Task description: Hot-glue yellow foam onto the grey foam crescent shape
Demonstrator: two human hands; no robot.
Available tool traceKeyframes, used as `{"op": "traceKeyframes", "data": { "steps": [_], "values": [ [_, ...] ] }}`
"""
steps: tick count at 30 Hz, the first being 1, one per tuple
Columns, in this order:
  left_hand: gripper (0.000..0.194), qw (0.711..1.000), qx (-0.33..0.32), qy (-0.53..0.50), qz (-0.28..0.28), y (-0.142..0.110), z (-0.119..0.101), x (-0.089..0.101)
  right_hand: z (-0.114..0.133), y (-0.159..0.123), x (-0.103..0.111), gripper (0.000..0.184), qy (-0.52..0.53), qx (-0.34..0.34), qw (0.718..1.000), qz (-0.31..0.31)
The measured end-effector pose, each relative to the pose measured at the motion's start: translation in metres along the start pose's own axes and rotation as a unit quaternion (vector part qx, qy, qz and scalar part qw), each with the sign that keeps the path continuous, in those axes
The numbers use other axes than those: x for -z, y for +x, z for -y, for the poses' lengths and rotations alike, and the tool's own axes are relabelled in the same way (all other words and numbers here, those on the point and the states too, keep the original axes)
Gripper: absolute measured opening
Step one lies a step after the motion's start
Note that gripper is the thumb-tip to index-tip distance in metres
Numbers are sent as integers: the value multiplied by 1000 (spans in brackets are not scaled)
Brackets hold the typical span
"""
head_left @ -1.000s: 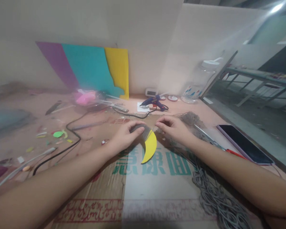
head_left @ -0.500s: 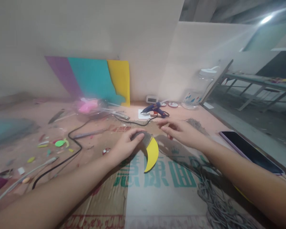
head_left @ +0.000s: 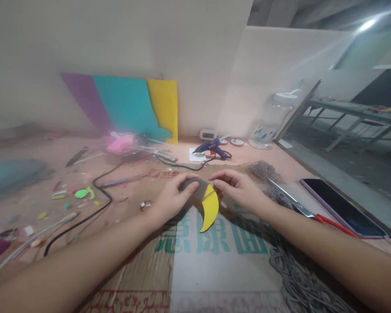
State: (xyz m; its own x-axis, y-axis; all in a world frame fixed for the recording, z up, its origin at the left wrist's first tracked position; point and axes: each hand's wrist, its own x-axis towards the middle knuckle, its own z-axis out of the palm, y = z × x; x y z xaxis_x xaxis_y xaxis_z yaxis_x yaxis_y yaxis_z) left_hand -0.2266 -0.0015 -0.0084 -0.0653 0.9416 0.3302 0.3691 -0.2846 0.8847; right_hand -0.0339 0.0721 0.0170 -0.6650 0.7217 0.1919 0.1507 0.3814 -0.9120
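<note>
My left hand (head_left: 175,194) is closed on the upper part of a yellow crescent cut-out (head_left: 210,214), thumb in front. Grey yarn (head_left: 198,187) is wound over the crescent's top, while its lower, pointed end stays bare and hangs downward. A strand crosses the yellow face towards my right hand (head_left: 232,186). That hand is at the crescent's right edge, fingers bent and pinched on the yarn; the fingertips are partly hidden. Loose grey yarn (head_left: 301,278) lies heaped under and beside my right forearm, with another bunch (head_left: 262,170) beyond the wrist.
Red-handled scissors (head_left: 301,208) and a phone (head_left: 342,206) lie at the right. A glue gun (head_left: 213,148) rests behind my hands, its black cable (head_left: 109,198) running left. Scraps and a green piece (head_left: 81,194) litter the left. A plastic bottle (head_left: 269,124) stands behind.
My right hand has moved left and closer, to the crescent's edge. The crescent has shifted slightly right. The scissors, earlier hidden by my right forearm, now show.
</note>
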Motion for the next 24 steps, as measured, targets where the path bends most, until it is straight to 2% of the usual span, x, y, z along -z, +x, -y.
{"op": "traceKeyframes", "data": {
  "steps": [5,9,11,15,17,22,24],
  "values": [
    [24,1000,-5,14,-2,0,-2,0,-1,-2,-3,11,-83,22,996,-38],
    [22,1000,-5,26,4,0,-4,0,-2,-4,-5,12,-111,28,992,-52],
    [22,999,-12,36,6,0,-5,-1,-3,-4,-5,13,-103,8,994,-45],
    [23,998,-28,51,11,-2,-5,-1,-2,-1,-4,15,-29,-85,996,6],
    [23,998,-26,54,19,-4,-5,-1,-2,0,-4,16,-10,-110,994,20],
    [27,996,-23,53,71,-6,-7,-1,-1,-1,-5,17,-12,-93,995,28],
    [27,995,-26,61,72,-6,-7,-2,1,-1,-4,18,-13,-87,996,30]
  ]
}}
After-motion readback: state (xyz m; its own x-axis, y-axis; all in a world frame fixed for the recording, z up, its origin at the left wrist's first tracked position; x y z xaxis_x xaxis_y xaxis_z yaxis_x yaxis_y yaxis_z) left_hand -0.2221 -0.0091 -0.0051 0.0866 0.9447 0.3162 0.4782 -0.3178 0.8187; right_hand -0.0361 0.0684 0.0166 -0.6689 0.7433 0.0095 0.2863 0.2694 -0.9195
